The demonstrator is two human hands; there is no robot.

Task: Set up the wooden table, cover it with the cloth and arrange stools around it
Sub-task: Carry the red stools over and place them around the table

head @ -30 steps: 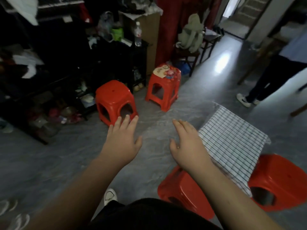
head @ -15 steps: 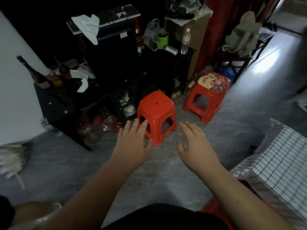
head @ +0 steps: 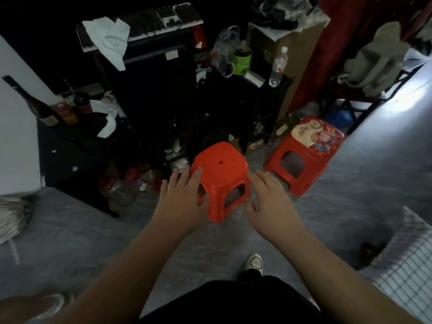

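Both hands have come closer to the plain red stool (head: 221,176) on the floor. I see my left hand (head: 184,202) and right hand (head: 268,202) spread apart, one each side, ready to lift. Checked cloth (head: 406,265) covers the desk, far right.

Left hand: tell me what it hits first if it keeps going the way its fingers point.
Probably the plain red stool: the left hand points at its near left side, fingertips overlapping the seat's edge. Contact cannot be judged.

Spread left hand (head: 184,202) and right hand (head: 268,202) flank red stool (head: 221,169).
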